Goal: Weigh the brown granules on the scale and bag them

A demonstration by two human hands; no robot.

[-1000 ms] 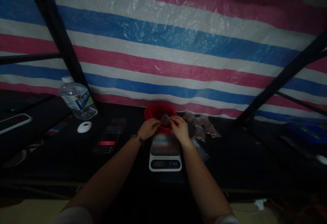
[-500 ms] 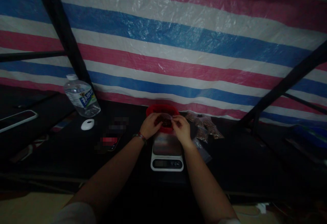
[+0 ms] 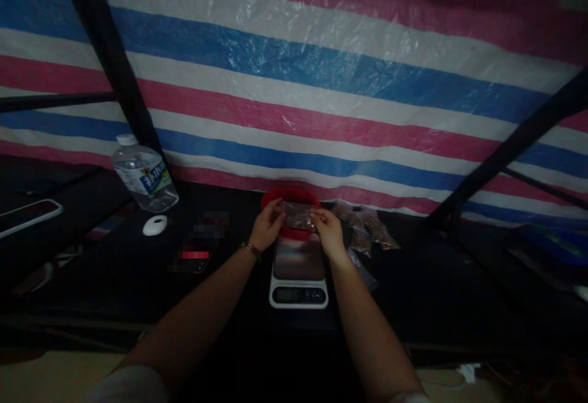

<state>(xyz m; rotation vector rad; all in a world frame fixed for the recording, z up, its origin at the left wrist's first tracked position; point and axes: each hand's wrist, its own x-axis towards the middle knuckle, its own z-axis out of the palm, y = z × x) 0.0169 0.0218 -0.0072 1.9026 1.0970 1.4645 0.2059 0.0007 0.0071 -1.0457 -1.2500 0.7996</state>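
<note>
My left hand (image 3: 266, 228) and my right hand (image 3: 329, 231) together pinch a small clear plastic bag (image 3: 298, 215) filled with dark brownish bits. Each hand grips one end of the bag, fingers closed. The bag hangs just above the far end of a small white kitchen scale (image 3: 298, 271) with a shiny plate, and in front of a red bowl (image 3: 290, 196) at the back of the dark table. A thin bracelet circles my left wrist.
Several filled small bags (image 3: 365, 226) lie right of the scale. A water bottle (image 3: 144, 173) and a white round object (image 3: 155, 225) stand at the left, a phone (image 3: 27, 216) farther left. A striped tarp (image 3: 294, 84) and black poles close the back.
The hands have drawn apart a little and lifted the small bag, which now stretches flat between them. The view shifted slightly.
</note>
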